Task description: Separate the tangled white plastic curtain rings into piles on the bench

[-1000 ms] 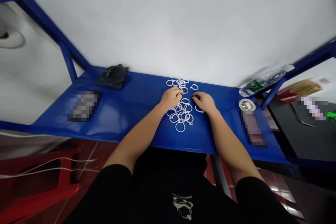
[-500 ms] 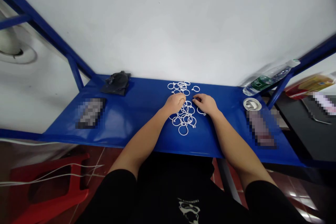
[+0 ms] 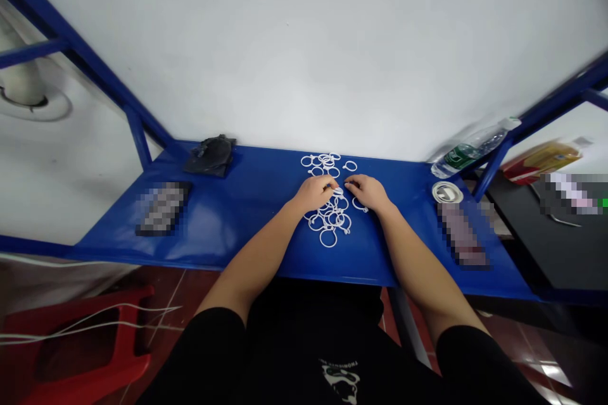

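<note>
White curtain rings (image 3: 328, 238), each with a small eyelet, lie in a loose heap on the blue table (image 3: 247, 215). Over the middle of the heap, my left hand (image 3: 314, 193) is closed in a pinch, with a white curtain ring (image 3: 338, 192) showing at its fingertips. My right hand (image 3: 369, 191) faces it a short way off, thumb and forefinger pressed together. Whatever is between those right fingertips is too small to make out. One loose ring (image 3: 360, 204) lies just below the right hand, and another (image 3: 350, 166) lies beyond it.
A black plastic bag (image 3: 212, 155) and a blurred-out dark item (image 3: 164, 207) lie at the left. At the right are a water bottle (image 3: 468, 150), a roll of white tape (image 3: 447, 193) and another blurred-out item (image 3: 460, 234). A red stool (image 3: 128, 342) stands below left.
My left hand has turned slightly so that its fingertips and a ring show. My right hand keeps its pinch. The whole view has shifted a little.
</note>
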Demonstrator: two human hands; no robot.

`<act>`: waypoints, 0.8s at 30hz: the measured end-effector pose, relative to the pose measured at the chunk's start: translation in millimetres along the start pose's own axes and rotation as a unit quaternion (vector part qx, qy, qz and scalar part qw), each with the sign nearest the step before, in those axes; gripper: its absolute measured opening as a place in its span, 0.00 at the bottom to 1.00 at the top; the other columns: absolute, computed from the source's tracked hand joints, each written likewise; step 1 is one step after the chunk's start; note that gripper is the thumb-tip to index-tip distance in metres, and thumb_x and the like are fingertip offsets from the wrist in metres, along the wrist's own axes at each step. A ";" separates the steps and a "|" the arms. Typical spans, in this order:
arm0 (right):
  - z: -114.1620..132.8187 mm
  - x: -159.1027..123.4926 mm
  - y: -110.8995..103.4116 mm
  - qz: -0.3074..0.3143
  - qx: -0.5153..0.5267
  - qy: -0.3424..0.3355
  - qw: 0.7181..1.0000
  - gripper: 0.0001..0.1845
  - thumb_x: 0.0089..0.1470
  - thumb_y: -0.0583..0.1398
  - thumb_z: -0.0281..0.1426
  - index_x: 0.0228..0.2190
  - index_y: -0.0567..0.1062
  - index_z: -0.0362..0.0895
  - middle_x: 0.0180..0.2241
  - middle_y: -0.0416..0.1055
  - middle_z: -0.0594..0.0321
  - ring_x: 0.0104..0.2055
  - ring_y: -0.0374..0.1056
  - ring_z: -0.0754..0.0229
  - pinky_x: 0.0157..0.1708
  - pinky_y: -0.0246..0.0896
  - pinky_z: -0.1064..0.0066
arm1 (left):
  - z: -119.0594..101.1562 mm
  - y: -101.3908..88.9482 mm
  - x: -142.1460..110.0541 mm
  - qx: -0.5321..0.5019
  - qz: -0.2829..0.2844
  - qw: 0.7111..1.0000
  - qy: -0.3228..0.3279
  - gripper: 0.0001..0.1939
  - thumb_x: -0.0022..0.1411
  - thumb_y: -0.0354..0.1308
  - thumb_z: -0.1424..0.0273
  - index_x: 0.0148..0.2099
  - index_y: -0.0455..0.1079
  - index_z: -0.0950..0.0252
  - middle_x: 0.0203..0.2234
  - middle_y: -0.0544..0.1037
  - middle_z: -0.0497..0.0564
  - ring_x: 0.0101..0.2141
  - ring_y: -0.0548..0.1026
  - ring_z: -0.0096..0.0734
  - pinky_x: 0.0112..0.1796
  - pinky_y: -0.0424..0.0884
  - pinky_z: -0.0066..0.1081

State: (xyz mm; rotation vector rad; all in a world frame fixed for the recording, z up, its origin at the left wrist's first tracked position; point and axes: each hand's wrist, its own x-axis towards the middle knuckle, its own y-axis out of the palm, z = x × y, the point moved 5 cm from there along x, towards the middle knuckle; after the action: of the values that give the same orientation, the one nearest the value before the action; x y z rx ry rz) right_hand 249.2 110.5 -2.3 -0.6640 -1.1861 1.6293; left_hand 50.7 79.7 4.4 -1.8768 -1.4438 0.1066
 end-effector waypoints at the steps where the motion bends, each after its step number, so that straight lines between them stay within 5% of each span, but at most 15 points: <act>1: 0.4 0.1 0.3 0.004 0.000 -0.010 1.000 0.14 0.69 0.58 0.37 0.48 0.83 0.49 0.46 0.82 0.58 0.46 0.75 0.53 0.44 0.65 0.65 | -0.5 -0.2 0.6 -0.005 -0.003 1.000 0.011 0.12 0.61 0.54 0.82 0.40 0.75 0.61 0.44 0.85 0.49 0.43 0.82 0.33 0.47 0.75 0.34; 5: -0.5 0.1 1.2 0.012 0.002 -0.026 1.000 0.14 0.68 0.60 0.40 0.48 0.83 0.50 0.43 0.81 0.58 0.43 0.75 0.54 0.44 0.66 0.66 | 7.3 -14.0 3.8 0.018 -0.078 0.997 -0.001 0.13 0.64 0.54 0.81 0.42 0.77 0.60 0.46 0.84 0.50 0.47 0.81 0.34 0.53 0.75 0.36; 9: -1.4 0.0 1.7 0.003 -0.008 -0.026 1.000 0.13 0.65 0.62 0.40 0.46 0.83 0.50 0.38 0.78 0.59 0.41 0.73 0.55 0.42 0.65 0.67 | 31.1 -32.9 3.9 0.089 -0.162 0.978 -0.101 0.12 0.65 0.57 0.78 0.44 0.79 0.60 0.47 0.80 0.54 0.45 0.79 0.39 0.50 0.75 0.38; 12: 0.2 0.1 2.0 -0.005 -0.005 -0.029 1.000 0.12 0.66 0.60 0.38 0.44 0.83 0.49 0.40 0.79 0.58 0.43 0.73 0.54 0.44 0.66 0.66 | 45.8 -35.6 2.7 0.161 -0.161 0.961 -0.156 0.10 0.65 0.62 0.73 0.47 0.80 0.60 0.48 0.78 0.59 0.48 0.77 0.49 0.51 0.72 0.44; 16: 2.9 -0.8 -1.1 -0.047 0.045 -0.018 0.998 0.13 0.67 0.57 0.38 0.45 0.80 0.48 0.42 0.81 0.58 0.43 0.74 0.53 0.45 0.67 0.65 | 49.6 -31.6 2.0 0.234 -0.153 0.948 -0.151 0.10 0.66 0.66 0.61 0.45 0.81 0.60 0.47 0.78 0.62 0.52 0.72 0.57 0.53 0.67 0.51; 24: 0.8 -6.1 -12.3 -0.166 0.154 0.031 0.974 0.19 0.70 0.53 0.43 0.50 0.76 0.46 0.43 0.82 0.54 0.35 0.76 0.54 0.41 0.70 0.63 | 57.1 -34.2 5.1 0.170 -0.157 0.959 -0.167 0.06 0.68 0.62 0.65 0.39 0.78 0.59 0.42 0.82 0.57 0.45 0.76 0.48 0.49 0.68 0.45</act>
State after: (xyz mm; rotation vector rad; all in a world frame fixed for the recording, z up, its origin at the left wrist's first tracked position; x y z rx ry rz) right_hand 255.5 105.1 8.7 -0.2977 -0.9142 1.4542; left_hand -2.4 115.6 -14.0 -1.3773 -1.8028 0.5035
